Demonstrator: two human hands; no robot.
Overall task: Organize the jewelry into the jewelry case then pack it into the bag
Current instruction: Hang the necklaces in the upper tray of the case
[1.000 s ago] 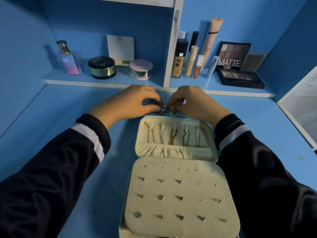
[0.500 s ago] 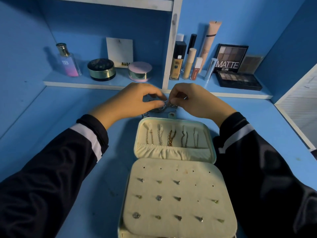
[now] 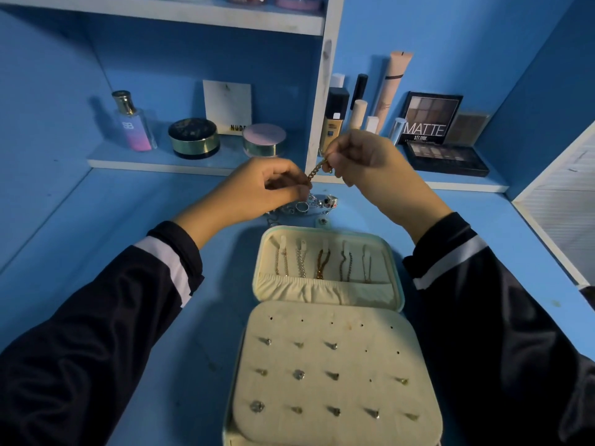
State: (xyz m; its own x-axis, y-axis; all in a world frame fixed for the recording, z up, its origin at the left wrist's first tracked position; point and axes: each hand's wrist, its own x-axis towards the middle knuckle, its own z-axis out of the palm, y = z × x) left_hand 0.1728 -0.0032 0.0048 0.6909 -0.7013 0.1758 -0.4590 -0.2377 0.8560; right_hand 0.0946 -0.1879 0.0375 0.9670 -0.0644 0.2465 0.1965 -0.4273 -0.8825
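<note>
The blue counter runs under both hands, and a low shelf lines the wall just beyond them. Nearer the person than the hands, between the two dark, white-striped sleeves, the cream jewelry case lies open on the counter. Its far half shows five hung chains above a gathered pocket, and its near panel carries rows of stud earrings. The left hand and the right hand are raised above the counter beyond the case's far edge, close together, both with fingers curled. Each pinches one end of a short gold chain that slants between them, the left at the lower end and the right at the higher end. On the shelf beyond the right hand, an open eyeshadow palette has "MATTE" printed across its upright lid, with smaller writing beneath that is too fine to read. Several upright tubes and a foundation bottle stand beside it. Beyond the left hand stand a perfume bottle marked "SB", two round jars, and a white card showing the letters "NUD" before a jar hides the rest. Directly below the hands, a small heap of loose jewelry, rings and silver chain, rests on the counter just past the case.
</note>
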